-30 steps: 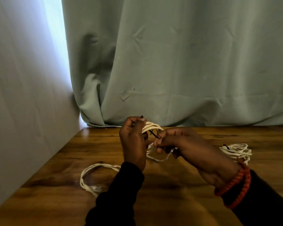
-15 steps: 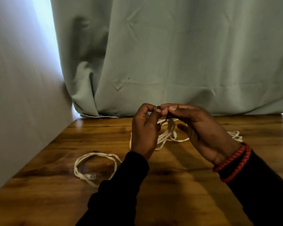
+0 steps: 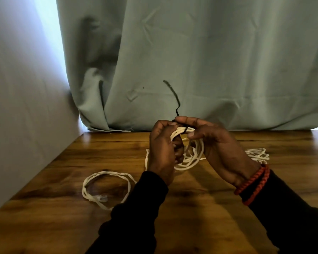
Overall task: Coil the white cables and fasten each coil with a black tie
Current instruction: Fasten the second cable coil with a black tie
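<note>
Head camera, looking down on a wooden counter set against a pale green curtain.

Item in hand: a coil of white cable, held up off the counter between both hands. The left hand has its fingers curled round the near side of the coil. The right hand pinches a black tie at the top of the coil, thumb and forefinger closed on it. The tie passes round the gathered strands there, and its free end stands up and leans left against the curtain. The two hands are touching at the fingertips over the tie.

Status of this coil: wound, with the tie looped round it. Whether the tie is twisted tight cannot be told; the long free end suggests the fastening is not finished.

Other cable on the counter: one loose loop lies to the left, near the left sleeve, with a clear plug on its near side. It carries no visible tie and may be the tail of the cable in hand; the sleeve hides the join. A second bundle lies behind the right wrist, partly hidden; whether it is tied cannot be made out.

Assessment: task partway. Remaining, by my reading: close off the present tie, take up the left loop, and check the far bundle.
</note>
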